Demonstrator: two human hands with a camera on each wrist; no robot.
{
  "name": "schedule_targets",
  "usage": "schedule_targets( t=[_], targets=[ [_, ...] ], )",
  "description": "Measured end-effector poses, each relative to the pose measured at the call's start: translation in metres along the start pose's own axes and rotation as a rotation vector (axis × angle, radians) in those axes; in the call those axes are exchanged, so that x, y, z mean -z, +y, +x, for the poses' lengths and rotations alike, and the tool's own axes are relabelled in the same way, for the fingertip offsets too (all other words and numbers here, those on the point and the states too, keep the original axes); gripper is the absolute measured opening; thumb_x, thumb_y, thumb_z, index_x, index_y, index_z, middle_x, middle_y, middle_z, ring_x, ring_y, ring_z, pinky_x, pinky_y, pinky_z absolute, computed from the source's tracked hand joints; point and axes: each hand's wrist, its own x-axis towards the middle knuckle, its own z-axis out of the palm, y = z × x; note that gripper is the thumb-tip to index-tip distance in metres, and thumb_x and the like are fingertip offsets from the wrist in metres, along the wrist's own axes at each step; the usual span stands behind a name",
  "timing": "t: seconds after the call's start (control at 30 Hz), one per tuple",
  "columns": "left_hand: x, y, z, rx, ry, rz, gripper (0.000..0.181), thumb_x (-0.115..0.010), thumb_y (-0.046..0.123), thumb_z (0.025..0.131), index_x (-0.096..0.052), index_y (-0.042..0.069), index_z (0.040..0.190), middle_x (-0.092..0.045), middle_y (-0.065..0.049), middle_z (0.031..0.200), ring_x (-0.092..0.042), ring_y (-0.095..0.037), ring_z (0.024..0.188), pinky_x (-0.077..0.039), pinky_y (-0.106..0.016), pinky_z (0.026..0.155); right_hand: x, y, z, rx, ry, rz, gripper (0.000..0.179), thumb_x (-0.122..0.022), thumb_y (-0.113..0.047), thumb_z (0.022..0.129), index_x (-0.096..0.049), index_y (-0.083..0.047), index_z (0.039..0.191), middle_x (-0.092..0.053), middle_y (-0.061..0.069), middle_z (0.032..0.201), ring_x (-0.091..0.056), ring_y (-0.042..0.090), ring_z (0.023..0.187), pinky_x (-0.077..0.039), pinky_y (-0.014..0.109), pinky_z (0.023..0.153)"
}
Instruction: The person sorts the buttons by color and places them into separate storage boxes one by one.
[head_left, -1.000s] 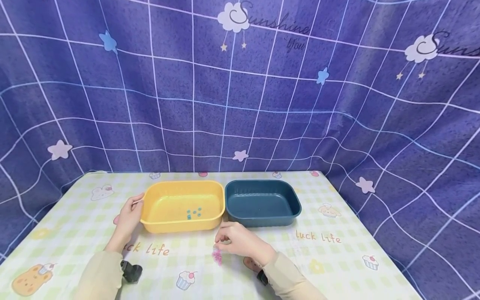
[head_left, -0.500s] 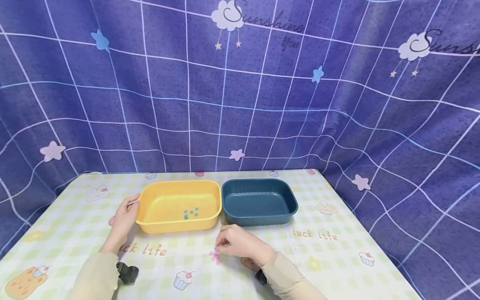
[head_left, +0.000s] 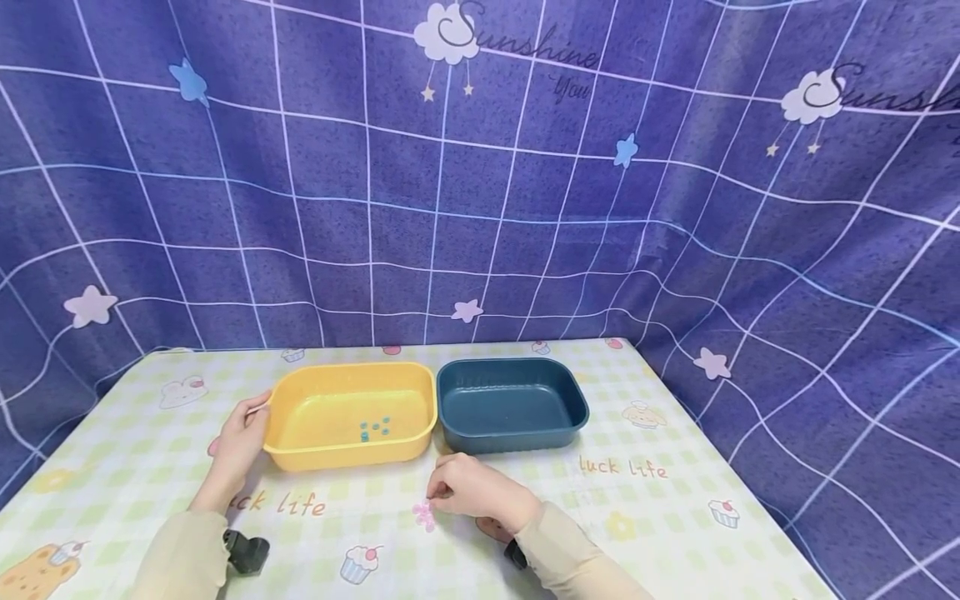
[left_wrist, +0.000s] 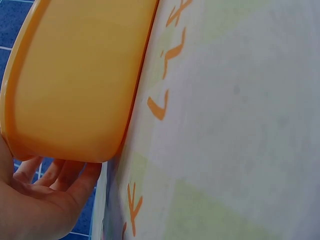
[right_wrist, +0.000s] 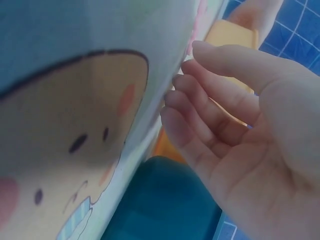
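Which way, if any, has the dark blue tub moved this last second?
No; in the head view the dark blue tub keeps its place against the right-hand "luck life" print.

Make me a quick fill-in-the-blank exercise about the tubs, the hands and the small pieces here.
1. The small bluish pieces lie inside the ____ tub.
2. In the head view, the dark tub stands to the ____ of that one.
3. The person's ____ hand is at the first tub's outer end.
4. The small cluster by the other hand is coloured ____.

Missing words: yellow; right; left; pink.
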Motion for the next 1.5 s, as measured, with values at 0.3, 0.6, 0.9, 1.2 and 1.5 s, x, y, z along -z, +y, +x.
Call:
schedule_targets(
  t=[0.3, 0.6, 0.9, 1.2, 1.5],
  targets=[
    [0.0008, 0.001, 0.0006, 0.029, -0.006, 0.027, 0.051, -0.026, 0.029, 0.102, -0.026, 0.003, 0.146, -0.041, -0.029, 0.139, -0.045, -0.033, 0.122, -0.039, 0.001, 0.071, -0.0023, 0.0007, 0.0057, 0.012, -0.004, -0.074, 0.005, -0.068, -0.016, 0.085, -0.073, -0.015, 0.086, -0.06, -0.009, 0.08, -0.046, -0.005, 0.07, -0.037, 0.002, 0.067],
    [-0.0003, 0.0007, -0.0019, 0.052, -0.018, 0.033, 0.051, -0.025, 0.029, 0.102, -0.024, 0.003, 0.146, -0.04, -0.028, 0.14, -0.043, -0.035, 0.124, -0.039, -0.001, 0.071, -0.0027, -0.0016, 0.0073, 0.052, -0.002, -0.105, 0.006, -0.069, -0.016, 0.084, -0.074, -0.017, 0.086, -0.06, -0.011, 0.078, -0.046, -0.008, 0.068, -0.036, 0.0, 0.066],
    [0.0001, 0.0029, -0.0001, 0.064, -0.022, 0.045, 0.052, -0.024, 0.031, 0.102, -0.023, 0.005, 0.147, -0.039, -0.027, 0.141, -0.043, -0.035, 0.126, -0.046, -0.014, 0.086, -0.0024, -0.0022, 0.0085, 0.091, 0.024, -0.151, 0.005, -0.07, -0.019, 0.083, -0.075, -0.018, 0.084, -0.057, -0.013, 0.073, -0.039, -0.006, 0.063, -0.032, 0.001, 0.061],
    [-0.0003, 0.0044, -0.0017, 0.072, -0.026, 0.038, 0.052, -0.024, 0.03, 0.102, -0.022, 0.005, 0.147, -0.038, -0.028, 0.141, -0.043, -0.035, 0.126, -0.047, -0.012, 0.082, -0.0013, -0.006, 0.0071, 0.102, 0.031, -0.17, 0.006, -0.07, -0.019, 0.084, -0.075, -0.018, 0.084, -0.057, -0.012, 0.071, -0.039, -0.006, 0.062, -0.031, 0.002, 0.059],
    [-0.0005, 0.0039, -0.0025, 0.059, -0.022, 0.043, 0.051, -0.023, 0.029, 0.102, -0.024, 0.003, 0.146, -0.041, -0.028, 0.139, -0.044, -0.035, 0.123, -0.042, -0.004, 0.073, -0.0022, -0.0069, 0.007, 0.09, 0.025, -0.198, 0.005, -0.07, -0.019, 0.083, -0.075, -0.018, 0.083, -0.054, -0.012, 0.069, -0.038, -0.004, 0.062, -0.029, 0.003, 0.059]
  ],
)
